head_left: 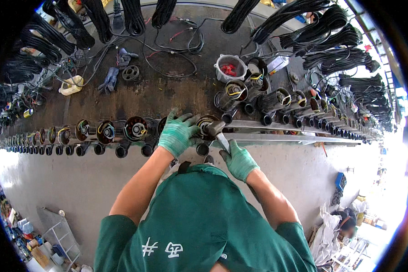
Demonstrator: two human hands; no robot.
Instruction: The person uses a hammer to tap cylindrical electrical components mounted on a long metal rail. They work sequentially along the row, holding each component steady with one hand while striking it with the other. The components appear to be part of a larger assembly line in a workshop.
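Observation:
My right hand (241, 162), in a green-coated glove, is closed round the handle of a hammer (223, 142). The hammer's head lies over the open end of a dark cylindrical motor housing (203, 123), covering part of it. A short black tube (202, 149) sticks out below that housing. Just left of it, my gloved left hand (179, 132) rests with fingers stretched and apart, its thumb side by the housing's rim. It partly hides another housing (161, 126) beneath it. Farther left, similar housings (136, 128) show coiled wires inside their open ends.
Behind the row runs a dark, stained workbench (154, 97). On it are a grey metal bowl (231, 68) with red parts, a white bottle (278, 65), a yellowish cut container (71, 85), gloves (109, 80) and a black ring (131, 73). Bundled black cables (238, 16) line the far side.

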